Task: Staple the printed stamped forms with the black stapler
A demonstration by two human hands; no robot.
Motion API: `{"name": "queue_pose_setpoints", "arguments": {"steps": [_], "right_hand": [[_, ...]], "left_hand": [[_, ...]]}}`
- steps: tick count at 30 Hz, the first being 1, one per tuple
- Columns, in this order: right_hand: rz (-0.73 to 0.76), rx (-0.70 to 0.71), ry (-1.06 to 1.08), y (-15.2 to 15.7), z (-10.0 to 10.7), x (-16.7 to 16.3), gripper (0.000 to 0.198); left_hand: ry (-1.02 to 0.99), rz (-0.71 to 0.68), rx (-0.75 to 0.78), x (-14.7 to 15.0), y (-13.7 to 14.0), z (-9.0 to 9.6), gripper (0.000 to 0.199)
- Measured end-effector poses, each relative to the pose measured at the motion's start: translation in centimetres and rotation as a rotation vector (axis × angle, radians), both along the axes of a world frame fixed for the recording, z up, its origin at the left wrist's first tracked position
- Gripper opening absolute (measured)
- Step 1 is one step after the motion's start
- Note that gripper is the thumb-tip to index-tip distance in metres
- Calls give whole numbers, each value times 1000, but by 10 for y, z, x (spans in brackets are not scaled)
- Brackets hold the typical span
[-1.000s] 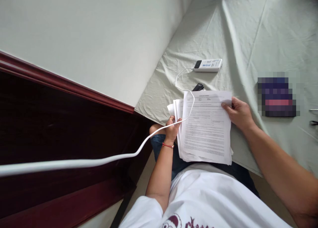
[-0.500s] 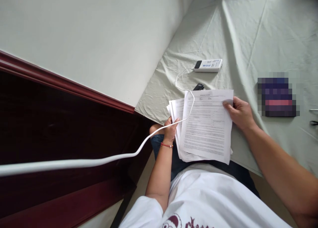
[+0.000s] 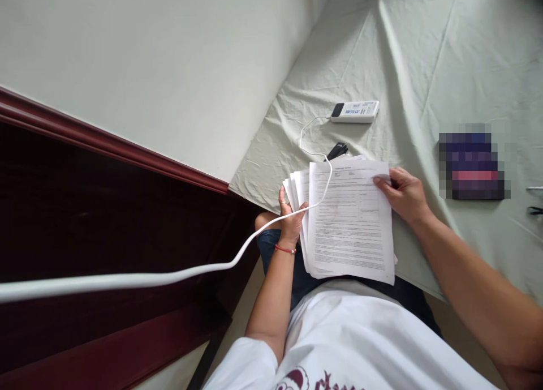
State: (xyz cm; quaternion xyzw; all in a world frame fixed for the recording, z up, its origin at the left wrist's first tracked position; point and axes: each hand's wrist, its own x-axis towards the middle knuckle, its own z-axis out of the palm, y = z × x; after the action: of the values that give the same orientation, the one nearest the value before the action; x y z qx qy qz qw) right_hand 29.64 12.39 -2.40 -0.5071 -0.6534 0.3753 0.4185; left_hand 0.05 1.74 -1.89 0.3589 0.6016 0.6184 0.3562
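A pale wall (image 3: 148,73) fills the upper left of the frame, with dark red trim (image 3: 114,138) below it, and a cloth-covered surface (image 3: 428,84) spreads over the upper right. My right hand (image 3: 405,195) is closed in a pinch at the upper right edge of the papers (image 3: 350,226), thumb on the printed face; how many sheets it grips I can't tell. My left hand (image 3: 292,223) has the fanned left edges between thumb and fingers. The stack sits just right of centre, lower half mostly, above my lap. A red bracelet (image 3: 285,248) circles my left wrist. A white cable (image 3: 203,269) comes in from the left edge, passes in front of my left hand and the papers, and reaches a power bank (image 3: 358,112) above centre. Just beyond the top sheet lies something black (image 3: 337,150), partly covered. Right of my right hand is a dark, pixelated object (image 3: 473,172).
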Motion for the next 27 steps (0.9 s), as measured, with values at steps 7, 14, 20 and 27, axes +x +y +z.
{"name": "queue_pose_setpoints", "arguments": {"steps": [7, 14, 20, 27], "right_hand": [[-5, 54, 115, 1, -5, -5, 31], [240, -72, 315, -2, 3, -5, 40], [152, -331, 563, -4, 12, -5, 58], [251, -687, 651, -10, 24, 2, 64]], "left_hand": [[80, -107, -136, 2, -10, -3, 65], [-143, -221, -191, 17, -18, 13, 69], [-290, -228, -206, 24, -24, 21, 58], [-330, -434, -255, 27, -26, 24, 58]]}}
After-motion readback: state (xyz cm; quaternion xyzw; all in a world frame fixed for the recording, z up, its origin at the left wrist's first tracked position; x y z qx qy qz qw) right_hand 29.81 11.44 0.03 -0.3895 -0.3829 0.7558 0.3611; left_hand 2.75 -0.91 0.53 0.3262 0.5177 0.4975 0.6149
